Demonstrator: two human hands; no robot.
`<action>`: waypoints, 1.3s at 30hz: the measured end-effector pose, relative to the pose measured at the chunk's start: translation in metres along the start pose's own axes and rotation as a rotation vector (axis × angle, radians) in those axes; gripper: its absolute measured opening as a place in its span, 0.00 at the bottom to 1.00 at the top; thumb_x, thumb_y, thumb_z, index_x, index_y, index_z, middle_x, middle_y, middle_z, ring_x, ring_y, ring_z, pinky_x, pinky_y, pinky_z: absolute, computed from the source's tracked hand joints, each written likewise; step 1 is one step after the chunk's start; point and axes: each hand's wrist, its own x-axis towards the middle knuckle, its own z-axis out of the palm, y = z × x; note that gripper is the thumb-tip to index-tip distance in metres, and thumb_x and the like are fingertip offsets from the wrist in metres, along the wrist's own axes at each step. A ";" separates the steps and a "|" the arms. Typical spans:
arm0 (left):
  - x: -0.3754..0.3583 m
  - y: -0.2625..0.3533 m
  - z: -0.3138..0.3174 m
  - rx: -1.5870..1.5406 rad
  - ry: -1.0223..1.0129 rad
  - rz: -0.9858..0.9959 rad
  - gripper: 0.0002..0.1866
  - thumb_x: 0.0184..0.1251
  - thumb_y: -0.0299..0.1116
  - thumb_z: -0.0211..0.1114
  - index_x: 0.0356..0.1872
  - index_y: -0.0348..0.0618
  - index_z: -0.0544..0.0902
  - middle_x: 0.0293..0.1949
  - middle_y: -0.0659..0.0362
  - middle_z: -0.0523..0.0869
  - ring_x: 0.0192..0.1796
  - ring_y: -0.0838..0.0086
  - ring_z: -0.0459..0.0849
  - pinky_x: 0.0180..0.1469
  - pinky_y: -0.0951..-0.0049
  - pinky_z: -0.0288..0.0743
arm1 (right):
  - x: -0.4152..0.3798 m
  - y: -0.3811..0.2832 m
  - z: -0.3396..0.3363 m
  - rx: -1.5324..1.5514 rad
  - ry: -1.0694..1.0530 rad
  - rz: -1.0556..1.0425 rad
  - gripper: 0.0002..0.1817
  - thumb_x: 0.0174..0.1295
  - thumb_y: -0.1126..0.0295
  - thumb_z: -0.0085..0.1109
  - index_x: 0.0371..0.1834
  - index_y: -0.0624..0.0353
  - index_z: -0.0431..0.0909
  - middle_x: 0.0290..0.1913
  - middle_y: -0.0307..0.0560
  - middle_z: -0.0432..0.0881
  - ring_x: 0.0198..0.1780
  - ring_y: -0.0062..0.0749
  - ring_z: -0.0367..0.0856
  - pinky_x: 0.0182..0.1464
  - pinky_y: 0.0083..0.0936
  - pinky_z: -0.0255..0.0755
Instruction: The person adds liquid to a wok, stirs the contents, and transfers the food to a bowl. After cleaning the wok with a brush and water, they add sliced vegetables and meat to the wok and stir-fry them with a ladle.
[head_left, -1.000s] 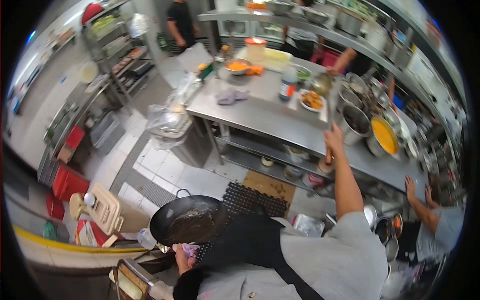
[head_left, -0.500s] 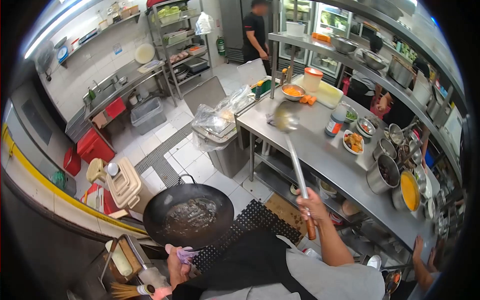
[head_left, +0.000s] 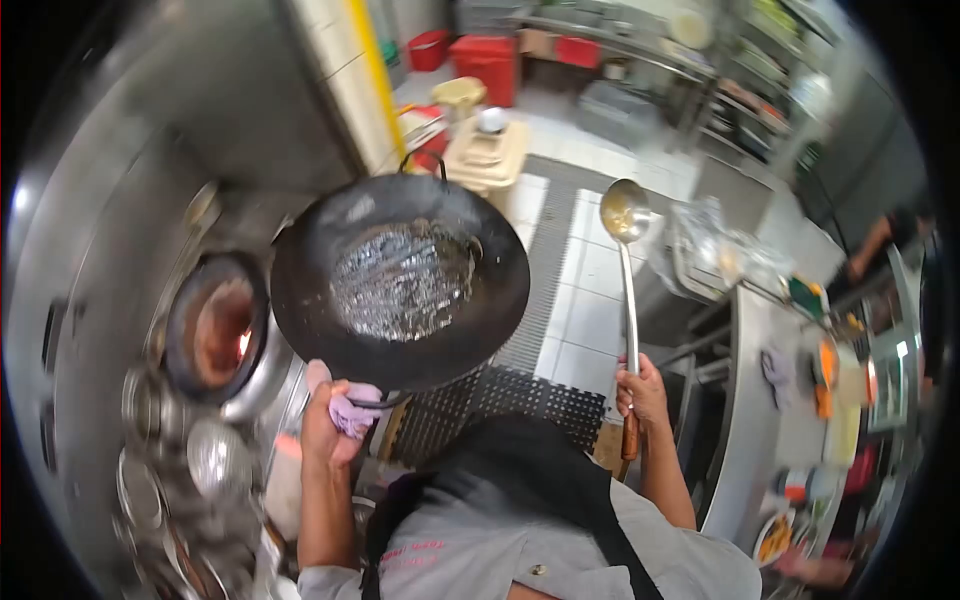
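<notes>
A large black wok (head_left: 330, 340) hangs in front of me, dark and shiny inside with some liquid. My left hand (head_left: 335, 420) is wrapped round its near handle with a purple cloth (head_left: 355, 410) between. On the right, my right hand (head_left: 643, 392) grips the handle of a long metal ladle (head_left: 629, 295). The ladle's bowl points away from me, with a little yellowish liquid in it. The ladle and wok are apart.
At the left is a stove opening (head_left: 225, 335) with flame. Metal strainers (head_left: 215, 455) and lids lie below it. A steel table (head_left: 755, 400) runs along the right, with a dish of food (head_left: 775, 537). Beyond the wok stands a beige bin (head_left: 500, 160). A person's arm (head_left: 875, 245) shows far right.
The view has swung left to the stove. The wok is raised and nearer the stove, still in my left hand. The ladle has moved away from over the steel table.
</notes>
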 end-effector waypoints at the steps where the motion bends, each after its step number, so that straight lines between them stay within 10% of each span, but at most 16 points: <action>1: -0.020 0.004 -0.001 -0.015 0.035 0.051 0.07 0.67 0.35 0.59 0.35 0.43 0.77 0.28 0.53 0.84 0.24 0.64 0.83 0.18 0.71 0.75 | 0.010 0.004 -0.002 -0.033 -0.051 0.007 0.14 0.63 0.77 0.59 0.50 0.59 0.70 0.21 0.36 0.70 0.14 0.19 0.67 0.12 0.19 0.64; 5: -0.076 0.018 -0.034 -0.154 0.109 0.217 0.08 0.71 0.30 0.55 0.35 0.60 0.68 0.28 0.54 0.79 0.20 0.74 0.75 0.14 0.80 0.68 | 0.030 0.011 0.017 -0.178 -0.209 0.043 0.15 0.62 0.74 0.61 0.50 0.62 0.70 0.17 0.37 0.68 0.12 0.21 0.66 0.12 0.20 0.62; 7: -0.078 0.027 -0.084 -0.145 -0.008 0.364 0.02 0.68 0.32 0.59 0.36 0.51 0.75 0.31 0.52 0.87 0.26 0.64 0.86 0.16 0.75 0.77 | 0.036 0.020 0.038 -0.232 -0.265 0.056 0.15 0.62 0.75 0.62 0.50 0.63 0.70 0.18 0.38 0.69 0.12 0.20 0.66 0.12 0.19 0.62; 17: -0.063 0.065 -0.188 -0.164 0.321 0.672 0.07 0.68 0.31 0.59 0.35 0.58 0.70 0.29 0.59 0.81 0.27 0.71 0.80 0.18 0.76 0.68 | 0.085 0.040 0.139 -0.303 -0.519 0.145 0.19 0.59 0.79 0.63 0.52 0.65 0.70 0.24 0.38 0.71 0.13 0.19 0.66 0.10 0.20 0.62; 39: 0.052 0.117 -0.266 -0.494 0.217 0.562 0.04 0.65 0.33 0.61 0.34 0.47 0.76 0.31 0.56 0.83 0.29 0.66 0.83 0.20 0.72 0.72 | 0.128 0.066 0.329 -0.457 -0.618 0.128 0.21 0.59 0.79 0.60 0.56 0.64 0.71 0.24 0.37 0.72 0.15 0.17 0.66 0.13 0.19 0.64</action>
